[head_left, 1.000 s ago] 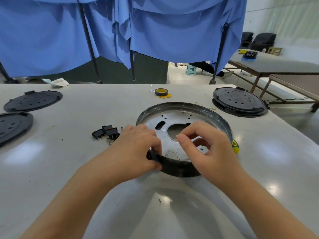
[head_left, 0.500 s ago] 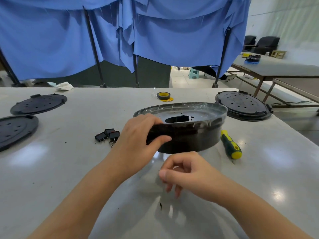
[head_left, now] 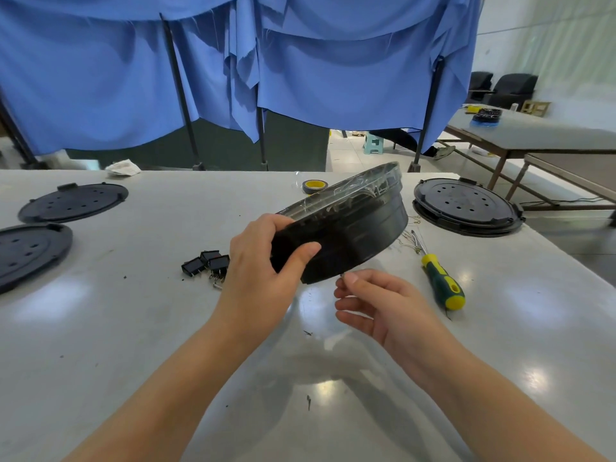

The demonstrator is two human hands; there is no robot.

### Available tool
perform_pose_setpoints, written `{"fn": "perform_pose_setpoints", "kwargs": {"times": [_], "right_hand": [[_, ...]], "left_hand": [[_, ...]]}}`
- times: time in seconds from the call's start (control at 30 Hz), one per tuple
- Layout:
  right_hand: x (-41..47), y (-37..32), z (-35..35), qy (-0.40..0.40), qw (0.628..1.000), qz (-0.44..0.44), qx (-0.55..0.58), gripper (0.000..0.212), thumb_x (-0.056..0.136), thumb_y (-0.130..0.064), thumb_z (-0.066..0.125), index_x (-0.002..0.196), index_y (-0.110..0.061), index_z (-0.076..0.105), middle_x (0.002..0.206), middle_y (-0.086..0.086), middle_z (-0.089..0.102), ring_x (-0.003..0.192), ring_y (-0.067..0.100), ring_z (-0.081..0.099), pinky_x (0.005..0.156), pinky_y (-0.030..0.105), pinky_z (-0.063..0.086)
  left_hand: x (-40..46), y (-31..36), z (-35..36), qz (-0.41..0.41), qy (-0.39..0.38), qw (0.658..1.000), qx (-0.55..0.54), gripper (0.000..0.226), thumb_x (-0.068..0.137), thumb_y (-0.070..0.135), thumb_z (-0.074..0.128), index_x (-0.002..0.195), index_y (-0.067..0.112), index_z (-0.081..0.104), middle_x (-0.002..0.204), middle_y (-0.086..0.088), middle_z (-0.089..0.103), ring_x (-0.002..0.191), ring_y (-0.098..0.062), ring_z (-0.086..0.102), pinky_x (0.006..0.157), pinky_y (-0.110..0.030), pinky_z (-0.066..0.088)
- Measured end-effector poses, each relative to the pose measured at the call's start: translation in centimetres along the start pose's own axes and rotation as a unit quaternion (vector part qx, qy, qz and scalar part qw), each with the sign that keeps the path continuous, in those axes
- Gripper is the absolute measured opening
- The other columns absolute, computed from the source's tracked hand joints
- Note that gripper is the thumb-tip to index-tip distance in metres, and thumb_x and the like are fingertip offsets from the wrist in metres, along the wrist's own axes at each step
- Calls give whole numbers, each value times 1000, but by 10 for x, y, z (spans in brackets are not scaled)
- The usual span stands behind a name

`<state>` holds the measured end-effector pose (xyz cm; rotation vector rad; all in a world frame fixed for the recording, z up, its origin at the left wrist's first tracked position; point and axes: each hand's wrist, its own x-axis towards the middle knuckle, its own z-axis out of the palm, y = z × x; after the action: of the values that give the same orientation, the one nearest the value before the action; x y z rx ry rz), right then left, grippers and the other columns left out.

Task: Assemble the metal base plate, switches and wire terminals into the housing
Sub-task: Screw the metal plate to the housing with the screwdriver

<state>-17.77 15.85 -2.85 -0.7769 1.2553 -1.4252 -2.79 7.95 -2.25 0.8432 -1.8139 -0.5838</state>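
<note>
Two hands at the tilted housing [head_left: 360,228].
Left hand [head_left: 263,265] grips its near wall, rim rising far-right; right hand [head_left: 383,305] pinches something tiny beneath.

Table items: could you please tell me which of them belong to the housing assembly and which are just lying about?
Job:
housing, tilted in the left hand
switches
wire terminals
small part pinched by the right hand
screwdriver, probably

Lying about:
tape roll
black discs at left and right
rag
</note>
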Motion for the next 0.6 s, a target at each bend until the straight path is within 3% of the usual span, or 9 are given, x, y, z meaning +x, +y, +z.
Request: {"fn": "perform_pose_setpoints", "kwargs": {"times": [0.23, 0.47, 0.6], "right_hand": [[1, 4, 2, 5, 1000, 13, 18, 18, 88, -21, 65, 78, -13, 77, 81, 7, 73, 69, 13, 69, 61, 22, 55], [3, -1, -2, 34, 998, 11, 51, 20, 89, -17, 64, 74, -13, 77, 80, 7, 73, 66, 13, 69, 58, 22, 55], [2, -3, -3, 53, 996, 18, 74, 16, 89, -14, 63, 80, -9, 75, 81, 9, 74, 65, 14, 69, 56, 23, 55]], "left_hand": [[-2, 3, 1, -9, -2, 1000, -9, 15, 86, 36, 65, 89, 38, 50, 92, 13, 59, 96, -22, 55, 80, -45, 52], [-2, 3, 1, -14, 1, 1000, -25, 16, 87, 32, 66, 88, 37, 51, 91, 13, 60, 96, -20, 55, 78, -37, 50], [-3, 3, 2, -17, -2, 1000, -19, 15, 87, 31, 66, 90, 36, 52, 94, 10, 60, 97, -24, 55, 81, -45, 51]]}}
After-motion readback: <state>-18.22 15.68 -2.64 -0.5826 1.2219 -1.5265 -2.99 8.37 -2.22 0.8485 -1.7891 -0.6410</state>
